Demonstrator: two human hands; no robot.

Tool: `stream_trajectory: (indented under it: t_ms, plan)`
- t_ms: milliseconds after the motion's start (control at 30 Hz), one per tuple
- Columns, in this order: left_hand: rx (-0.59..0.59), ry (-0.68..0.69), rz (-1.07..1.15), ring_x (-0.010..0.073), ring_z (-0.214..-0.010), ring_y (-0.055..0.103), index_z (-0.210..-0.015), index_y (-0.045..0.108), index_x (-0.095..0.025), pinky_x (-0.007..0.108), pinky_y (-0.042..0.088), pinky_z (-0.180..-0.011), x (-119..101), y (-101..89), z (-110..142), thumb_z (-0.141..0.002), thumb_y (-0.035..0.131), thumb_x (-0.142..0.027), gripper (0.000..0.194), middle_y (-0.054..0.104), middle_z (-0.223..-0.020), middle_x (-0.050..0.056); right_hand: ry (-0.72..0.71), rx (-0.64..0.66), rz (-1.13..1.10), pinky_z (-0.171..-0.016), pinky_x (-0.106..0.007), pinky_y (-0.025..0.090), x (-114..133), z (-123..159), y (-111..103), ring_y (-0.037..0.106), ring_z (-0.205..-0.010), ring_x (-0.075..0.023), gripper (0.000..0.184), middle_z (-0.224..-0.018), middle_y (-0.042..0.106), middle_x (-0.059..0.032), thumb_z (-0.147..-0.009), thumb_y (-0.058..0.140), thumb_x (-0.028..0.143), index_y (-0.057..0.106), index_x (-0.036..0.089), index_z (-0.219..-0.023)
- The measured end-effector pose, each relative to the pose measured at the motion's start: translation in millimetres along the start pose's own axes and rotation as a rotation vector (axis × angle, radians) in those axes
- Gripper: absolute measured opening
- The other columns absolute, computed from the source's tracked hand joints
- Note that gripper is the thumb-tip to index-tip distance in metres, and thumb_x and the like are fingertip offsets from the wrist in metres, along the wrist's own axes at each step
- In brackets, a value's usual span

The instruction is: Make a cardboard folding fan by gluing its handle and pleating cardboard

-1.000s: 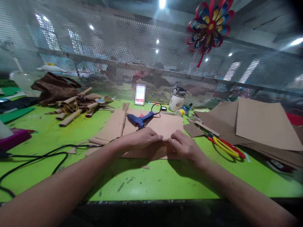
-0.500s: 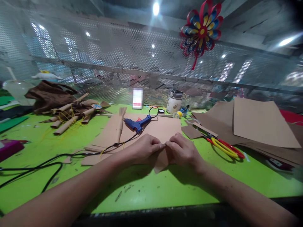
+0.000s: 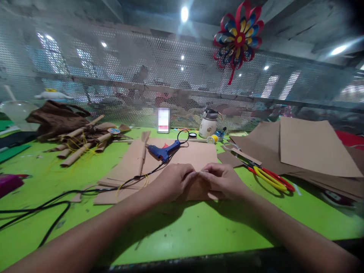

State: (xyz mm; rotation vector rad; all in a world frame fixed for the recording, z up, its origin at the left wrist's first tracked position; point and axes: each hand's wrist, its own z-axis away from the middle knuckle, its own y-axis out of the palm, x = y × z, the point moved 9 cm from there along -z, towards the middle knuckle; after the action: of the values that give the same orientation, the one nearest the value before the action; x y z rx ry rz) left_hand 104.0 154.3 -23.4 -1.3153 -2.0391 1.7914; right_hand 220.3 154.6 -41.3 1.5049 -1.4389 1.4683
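Observation:
My left hand (image 3: 179, 180) and my right hand (image 3: 222, 180) meet fingertip to fingertip above the sheets, both pinching a small piece of brown paper (image 3: 196, 186). Most of that piece is hidden behind my fingers and in shadow. Under and beyond my hands lie stacked brown paper sheets (image 3: 193, 153). A blue hot glue gun (image 3: 163, 151) rests on them, just past my left hand. To its left is a paper roll with a frayed, fringed end (image 3: 142, 153).
Scissors with yellow and red handles (image 3: 270, 178) lie right of my hands, beside a large pile of brown paper (image 3: 315, 148). A black cable (image 3: 82, 191) crosses the left side. Farther back are tied paper rolls (image 3: 76, 151), a phone (image 3: 163, 120) and a white bottle (image 3: 207, 125).
My hands have lifted slightly off the sheets and curled more tightly, with the small paper piece turned between the fingertips. The view has shifted a little; the glue gun stays on the sheets.

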Motion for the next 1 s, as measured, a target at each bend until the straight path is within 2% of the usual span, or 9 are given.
stream_trajectory:
  t_ms: [167,267,367,533,667,767,867,1000]
  plan:
    - [0.009,0.129,-0.107,0.0177,-0.074,0.058,-0.091,0.066,-0.017,0.028,0.040,-0.066,-12.9,-2.6,1.8,-0.093,0.041,-0.034,0.031,0.067,-0.082,0.008,0.024,-0.089,-0.007,-0.049,-0.023,0.037,3.8,1.2,-7.8,0.047,-0.055,-0.0105,0.029,-0.062,0.059,-0.0017,-0.070,0.071,0.043,0.068,0.015,-0.067]
    - [0.020,0.181,-0.113,0.0182,-0.076,0.060,-0.101,0.066,-0.018,0.029,0.041,-0.067,-14.4,-0.7,2.2,-0.093,0.041,-0.031,0.029,0.068,-0.084,0.008,0.070,-0.096,-0.035,-0.042,-0.022,0.031,-2.9,2.1,-8.2,0.041,-0.046,-0.0085,0.030,-0.053,0.054,0.0010,-0.070,0.071,0.046,0.068,0.016,-0.067]
    - [0.025,0.183,-0.101,0.0182,-0.075,0.060,-0.099,0.067,-0.017,0.029,0.041,-0.066,-11.8,1.4,1.6,-0.092,0.042,-0.029,0.029,0.069,-0.083,0.009,0.110,-0.069,-0.069,-0.037,-0.021,0.026,-10.5,3.1,-4.5,0.036,-0.040,-0.0074,0.029,-0.048,0.049,0.0035,-0.072,0.070,0.046,0.067,0.017,-0.070]
    - [0.008,0.149,-0.088,0.0162,-0.069,0.058,-0.086,0.066,-0.016,0.026,0.038,-0.061,-11.1,0.0,2.3,-0.091,0.043,-0.030,0.028,0.068,-0.077,0.007,0.007,-0.062,-0.009,-0.039,-0.020,0.029,-3.9,3.0,-3.8,0.039,-0.044,-0.0077,0.026,-0.053,0.053,0.0015,-0.074,0.069,0.042,0.067,0.016,-0.071]
    - [0.023,0.118,-0.062,0.0136,-0.061,0.053,-0.076,0.064,-0.016,0.024,0.032,-0.056,-13.0,-1.6,3.5,-0.092,0.041,-0.035,0.034,0.063,-0.069,0.005,-0.024,-0.045,0.059,-0.043,-0.021,0.034,-0.6,3.1,-3.2,0.045,-0.049,-0.0086,0.026,-0.060,0.060,-0.0016,-0.077,0.066,0.040,0.068,0.015,-0.072]
    - [0.052,0.075,0.017,0.0127,-0.061,0.051,-0.074,0.061,-0.016,0.024,0.031,-0.055,-10.6,0.1,3.5,-0.092,0.042,-0.037,0.034,0.061,-0.068,0.002,-0.042,0.022,0.057,-0.051,-0.023,0.041,2.5,3.2,2.8,0.053,-0.057,-0.0108,0.022,-0.068,0.065,-0.0033,-0.078,0.067,0.036,0.069,0.015,-0.077]
    - [0.083,0.066,0.105,0.0123,-0.062,0.051,-0.075,0.059,-0.016,0.023,0.032,-0.056,-10.1,3.5,3.5,-0.092,0.041,-0.037,0.033,0.059,-0.068,0.001,-0.078,0.035,0.062,-0.059,-0.025,0.046,6.9,3.6,4.9,0.058,-0.064,-0.0133,0.018,-0.073,0.068,-0.0046,-0.077,0.068,0.033,0.070,0.015,-0.078]
    - [0.121,0.085,0.113,0.0128,-0.064,0.049,-0.076,0.056,-0.016,0.024,0.032,-0.058,-12.6,7.2,4.0,-0.094,0.037,-0.038,0.034,0.057,-0.070,0.000,-0.084,-0.015,0.086,-0.055,-0.026,0.044,5.7,4.7,0.9,0.057,-0.060,-0.0141,0.022,-0.069,0.069,-0.0052,-0.077,0.067,0.037,0.071,0.015,-0.073]
